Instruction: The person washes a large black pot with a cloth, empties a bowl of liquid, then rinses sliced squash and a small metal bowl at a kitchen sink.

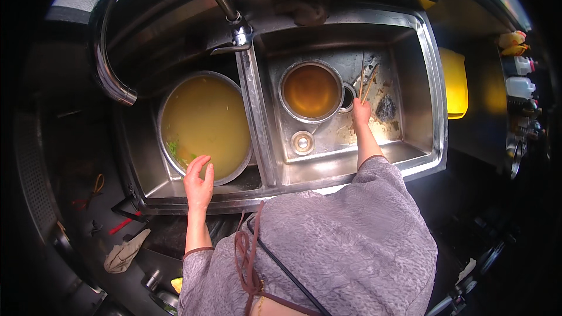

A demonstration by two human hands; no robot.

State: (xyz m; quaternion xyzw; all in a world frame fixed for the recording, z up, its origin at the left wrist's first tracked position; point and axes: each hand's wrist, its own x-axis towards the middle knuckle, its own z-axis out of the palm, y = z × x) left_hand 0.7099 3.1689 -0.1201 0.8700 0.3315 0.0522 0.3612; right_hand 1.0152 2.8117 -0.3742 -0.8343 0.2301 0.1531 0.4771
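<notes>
In the left basin of a steel double sink stands a large round metal pot of cloudy yellowish water, with green leafy scraps at its near left edge. My left hand is over that pot's near rim, fingers apart and holding nothing. In the right basin, my right hand grips a pair of chopsticks beside the drain hole. Left of the drain, a smaller metal pot holds brown liquid. Nearer me lies a round metal drain strainer. A dark scouring pad is right of my hand.
A chrome faucet rises behind the divider, its curved spout reaching over the left side. A yellow bin stands right of the sink, with bottles farther right. A cloth and a red-handled tool lie at lower left.
</notes>
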